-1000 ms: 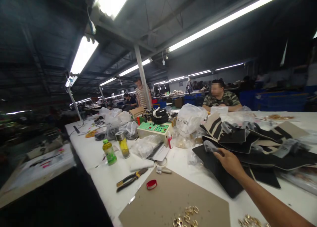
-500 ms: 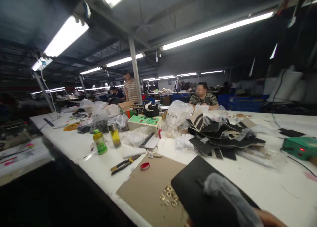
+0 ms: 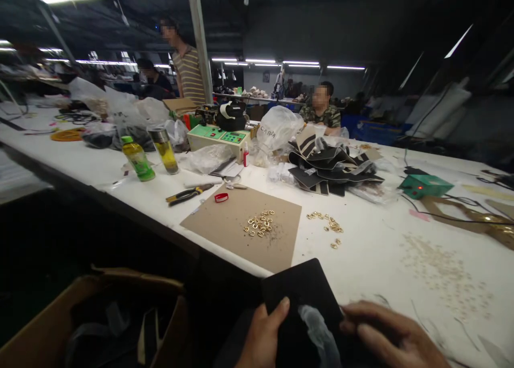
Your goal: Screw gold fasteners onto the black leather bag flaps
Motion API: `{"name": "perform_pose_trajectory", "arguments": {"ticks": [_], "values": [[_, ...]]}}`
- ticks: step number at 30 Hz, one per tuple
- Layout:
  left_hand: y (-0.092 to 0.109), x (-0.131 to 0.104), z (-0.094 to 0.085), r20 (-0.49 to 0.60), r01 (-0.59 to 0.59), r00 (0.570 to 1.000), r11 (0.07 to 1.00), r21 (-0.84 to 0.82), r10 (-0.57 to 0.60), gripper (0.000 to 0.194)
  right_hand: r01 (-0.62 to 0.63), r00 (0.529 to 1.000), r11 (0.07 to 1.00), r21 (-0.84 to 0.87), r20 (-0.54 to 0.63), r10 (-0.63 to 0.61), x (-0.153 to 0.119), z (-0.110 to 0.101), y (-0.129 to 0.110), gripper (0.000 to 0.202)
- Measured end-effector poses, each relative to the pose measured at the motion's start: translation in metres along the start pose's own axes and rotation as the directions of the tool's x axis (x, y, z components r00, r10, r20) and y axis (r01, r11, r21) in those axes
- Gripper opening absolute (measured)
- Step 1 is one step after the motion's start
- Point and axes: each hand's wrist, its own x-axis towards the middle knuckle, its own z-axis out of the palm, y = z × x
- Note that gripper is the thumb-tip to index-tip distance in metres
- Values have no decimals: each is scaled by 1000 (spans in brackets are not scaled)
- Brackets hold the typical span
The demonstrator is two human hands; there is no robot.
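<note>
Close to me, at the bottom of the view, a flat black panel (image 3: 309,287) with rounded corners is held tilted at the table's front edge. My left hand (image 3: 263,333) grips its left side, thumb on top. On the right, my right hand (image 3: 391,330) has its fingertips closed at the panel's right edge. A crumpled strip of translucent plastic (image 3: 317,325) lies along the panel's face. Just beyond, gold-coloured metal rings (image 3: 261,223) lie on a brown board (image 3: 225,228), and more gold rings (image 3: 327,222) lie right of it.
Below the table at left stands an open cardboard box (image 3: 176,317) with black pieces inside. Pliers (image 3: 188,195), a red band (image 3: 221,197), a green bottle (image 3: 138,159), a stack of black pieces (image 3: 333,167) and a green device (image 3: 425,186) are on the table. Coworkers are beyond it.
The view has tipped down and shifted right. The black panel has come off the brown board toward me, uncovering more rings. Both my hands now show on it.
</note>
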Motion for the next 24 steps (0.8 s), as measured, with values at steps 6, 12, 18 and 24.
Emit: {"name": "perform_pose_trajectory", "arguments": {"ticks": [6, 12, 18, 24], "values": [[-13, 12, -14, 15, 50, 999, 998, -36, -49, 60, 159, 980, 985, -74, 133, -148, 107, 56, -21, 20], [-15, 18, -33, -102, 108, 988, 993, -46, -112, 60, 242, 940, 953, -180, 288, -184, 202, 139, 13, 22], [-3, 22, -32, -36, 110, 993, 988, -104, -114, 58, 252, 930, 935, -251, 330, -162, 221, 159, 35, 17], [16, 14, -18, -46, 131, 989, 983, -130, -138, 57, 273, 934, 933, -234, 298, -198, 222, 158, 26, 11]]}}
